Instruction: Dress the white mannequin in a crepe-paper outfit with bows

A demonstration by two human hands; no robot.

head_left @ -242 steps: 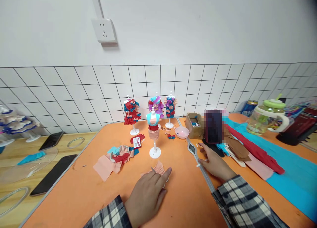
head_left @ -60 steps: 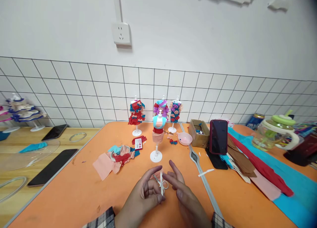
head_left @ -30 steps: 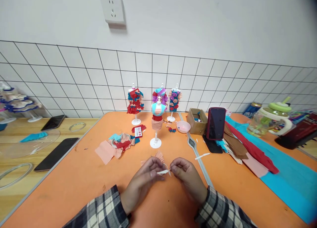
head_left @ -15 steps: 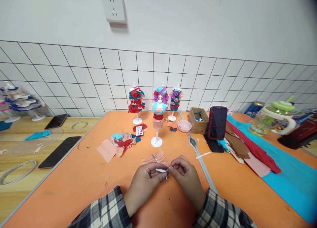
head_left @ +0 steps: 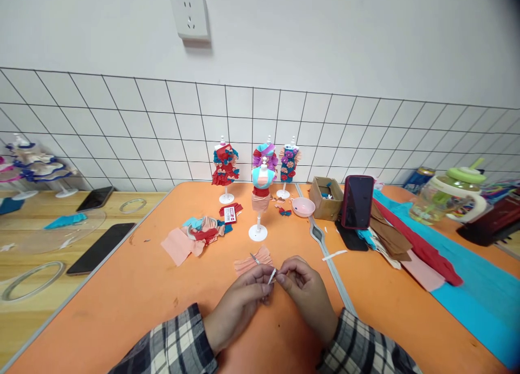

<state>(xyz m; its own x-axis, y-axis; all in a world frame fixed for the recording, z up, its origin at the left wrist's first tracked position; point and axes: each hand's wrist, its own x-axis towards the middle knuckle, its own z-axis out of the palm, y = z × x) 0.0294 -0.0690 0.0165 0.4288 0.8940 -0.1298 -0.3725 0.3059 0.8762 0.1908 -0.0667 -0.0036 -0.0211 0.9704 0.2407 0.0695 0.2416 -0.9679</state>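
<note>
My left hand [head_left: 239, 303] and my right hand [head_left: 304, 295] meet low over the orange table [head_left: 134, 303], fingertips pinched together on a small white strip [head_left: 271, 276] held between them. Just beyond the hands lies a pleated pink fabric piece [head_left: 252, 263] with small scissors [head_left: 255, 258] resting on it. Behind that stands a small white mannequin [head_left: 260, 200] dressed in blue, red and pink. Three more dressed mannequins [head_left: 254, 165] line the tiled wall.
Fabric scraps [head_left: 195, 236] lie to the left. A pink bowl [head_left: 303, 206], cardboard box [head_left: 325, 198] and propped phone [head_left: 357, 201] stand right of centre, with cloth strips [head_left: 422, 255] and a jug [head_left: 447, 198] beyond. Two phones [head_left: 101, 247] and clear rings [head_left: 30, 279] lie on the wooden table at left.
My right hand left the table's right side and joined the left hand. Both now pinch the white strip, which has tilted more upright over the last half second.
</note>
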